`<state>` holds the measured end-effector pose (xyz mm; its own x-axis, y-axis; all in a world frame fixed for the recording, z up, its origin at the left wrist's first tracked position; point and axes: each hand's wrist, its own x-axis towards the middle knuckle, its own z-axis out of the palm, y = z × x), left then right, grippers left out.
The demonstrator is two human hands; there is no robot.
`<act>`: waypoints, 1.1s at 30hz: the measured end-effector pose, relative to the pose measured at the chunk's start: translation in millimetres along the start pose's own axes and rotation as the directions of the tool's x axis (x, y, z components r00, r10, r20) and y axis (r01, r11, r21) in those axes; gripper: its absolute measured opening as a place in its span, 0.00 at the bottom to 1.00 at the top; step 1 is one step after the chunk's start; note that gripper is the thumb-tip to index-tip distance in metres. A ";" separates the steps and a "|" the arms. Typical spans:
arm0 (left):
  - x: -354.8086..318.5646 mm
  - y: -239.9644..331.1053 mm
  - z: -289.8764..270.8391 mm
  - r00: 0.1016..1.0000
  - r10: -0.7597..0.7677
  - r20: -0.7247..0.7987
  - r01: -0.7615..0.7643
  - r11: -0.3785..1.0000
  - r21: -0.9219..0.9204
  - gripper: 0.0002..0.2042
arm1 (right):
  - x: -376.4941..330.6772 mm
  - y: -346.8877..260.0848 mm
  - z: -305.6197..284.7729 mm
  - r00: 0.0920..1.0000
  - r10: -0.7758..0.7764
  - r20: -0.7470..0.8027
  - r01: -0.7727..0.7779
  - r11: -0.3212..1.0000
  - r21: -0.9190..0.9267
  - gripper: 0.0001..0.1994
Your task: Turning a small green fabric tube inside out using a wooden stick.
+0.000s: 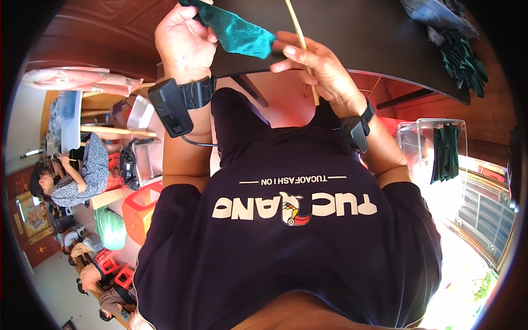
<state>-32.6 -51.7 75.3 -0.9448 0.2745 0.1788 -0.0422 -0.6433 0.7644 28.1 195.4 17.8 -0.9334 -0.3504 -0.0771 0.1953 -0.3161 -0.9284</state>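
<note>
Near the top of the head view, my left hand (184,41) is closed on one end of a dark green velvet fabric strip (242,34). The strip slants down to the right across the gap between my hands. My right hand (333,74) has a thin light wooden stick (298,27) lying across its fingers, held near the stick's lower end. The fingertips of that hand reach the strip's free end; blur there hides whether they pinch it. Each wrist wears a black strap with a device.
A dark table (352,33) lies beyond my hands. More green velvet pieces (465,63) hang over its right edge beside a grey plastic bag (440,14). At right, green strips (445,154) hang on a clear bin (423,129). A red stool (140,212) and seated people are at left.
</note>
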 end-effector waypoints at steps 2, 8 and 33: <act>-4.6 8.6 4.6 1.000 0.004 0.014 -0.004 1.000 0.014 0.10 | 9.9 -1.5 4.6 0.982 0.016 0.188 -0.059 0.971 0.230 0.23; -16.3 5.4 4.3 0.949 0.130 -0.287 -0.114 0.991 0.074 0.09 | 0.6 -7.0 14.1 0.995 -0.088 0.043 0.077 0.975 0.210 0.05; -40.8 -38.8 48.6 0.993 -0.023 0.113 -0.050 0.799 0.599 0.11 | -11.7 -47.9 17.1 0.939 -0.340 -0.051 0.318 0.916 -0.245 0.10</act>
<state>23.4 -3.2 68.5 -0.9009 0.3681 0.2300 0.2076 -0.0998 0.9731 34.8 199.6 69.5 -0.9584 -0.1766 0.2244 -0.1918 -0.1845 -0.9639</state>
